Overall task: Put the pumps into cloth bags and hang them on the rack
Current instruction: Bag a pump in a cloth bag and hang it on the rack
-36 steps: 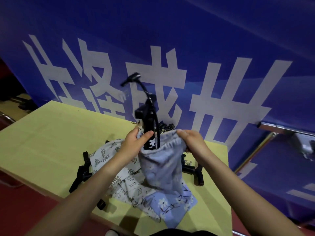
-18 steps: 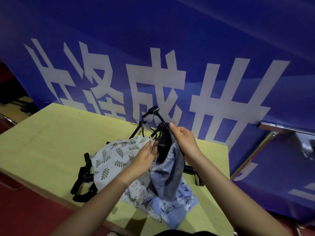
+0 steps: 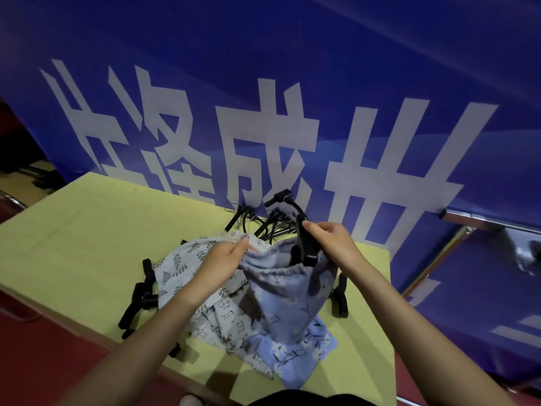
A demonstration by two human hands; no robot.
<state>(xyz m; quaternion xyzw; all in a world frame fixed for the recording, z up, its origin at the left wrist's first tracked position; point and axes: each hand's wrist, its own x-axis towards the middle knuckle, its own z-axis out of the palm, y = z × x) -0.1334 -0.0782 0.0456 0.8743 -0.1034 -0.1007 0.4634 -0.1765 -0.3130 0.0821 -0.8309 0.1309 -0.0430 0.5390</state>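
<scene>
A light blue flowered cloth bag stands open-mouthed over the table's middle. My left hand pinches the left side of its rim. My right hand grips the black pump, which is mostly down inside the bag with its handle and curved hose sticking out of the mouth. Under the bag lie more cloth bags, one white with a leaf print and one blue with flowers. More black pumps lie on the table partly beneath the cloths.
The yellow-green table stands against a blue banner with large white characters. Black pumps and hoses are heaped at the table's back edge. A metal rail runs at the right. Red floor lies at the left.
The pump has gone from standing tall above the bag to sunk mostly inside it. My right hand moved from the bag's rim onto the pump's handle; my left hand keeps the rim.
</scene>
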